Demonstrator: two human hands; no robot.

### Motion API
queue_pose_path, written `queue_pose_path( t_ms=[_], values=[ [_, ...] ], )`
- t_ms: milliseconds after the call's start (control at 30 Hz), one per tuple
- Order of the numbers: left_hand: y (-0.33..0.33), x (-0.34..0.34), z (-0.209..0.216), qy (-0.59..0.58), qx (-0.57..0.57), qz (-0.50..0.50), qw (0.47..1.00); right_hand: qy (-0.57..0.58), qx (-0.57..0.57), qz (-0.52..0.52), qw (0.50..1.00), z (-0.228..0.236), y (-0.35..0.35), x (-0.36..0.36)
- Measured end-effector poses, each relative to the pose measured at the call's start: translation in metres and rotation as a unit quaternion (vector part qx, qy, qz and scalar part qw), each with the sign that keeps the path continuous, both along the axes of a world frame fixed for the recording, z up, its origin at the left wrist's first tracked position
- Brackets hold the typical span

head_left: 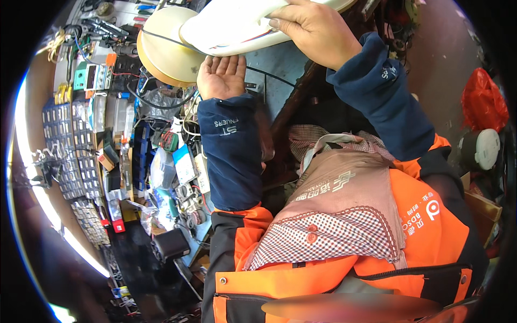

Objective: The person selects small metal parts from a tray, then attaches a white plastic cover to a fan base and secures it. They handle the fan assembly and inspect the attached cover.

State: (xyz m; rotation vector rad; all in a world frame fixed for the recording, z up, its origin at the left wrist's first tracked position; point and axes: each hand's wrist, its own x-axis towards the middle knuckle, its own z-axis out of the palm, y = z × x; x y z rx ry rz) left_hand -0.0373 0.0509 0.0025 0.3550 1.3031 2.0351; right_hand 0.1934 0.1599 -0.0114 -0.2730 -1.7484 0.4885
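Left hand (222, 81) palm upward, fingers uncurled at white housing (231, 24); right hand (323, 33), grip unclear.

Spreading as a blue-grey workbench (283, 63) to the right of and below the round cream disc (164, 60). Carrying crowded clutter below the disc: a clear plastic bag (160, 97) near it, then, farther from the disc, a green-and-red device (166, 140), a clear plastic container (161, 169) and a flat blue-and-white packet (184, 163), with loose cables (175, 105) running among them. Disappearing there under the clutter.
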Motion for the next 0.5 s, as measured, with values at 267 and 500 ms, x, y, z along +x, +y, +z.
queue_pose_path(
  t_ms=[267,500],
  values=[
    [0.008,-0.039,0.07,0.589,-0.08,-0.107,0.797,0.047,-0.017,0.018,0.999,-0.008,0.003,-0.007],
    [0.051,-0.099,0.128,0.818,-0.303,-0.306,0.38,0.055,-0.047,0.007,0.997,-0.013,0.003,-0.015]
  ],
)
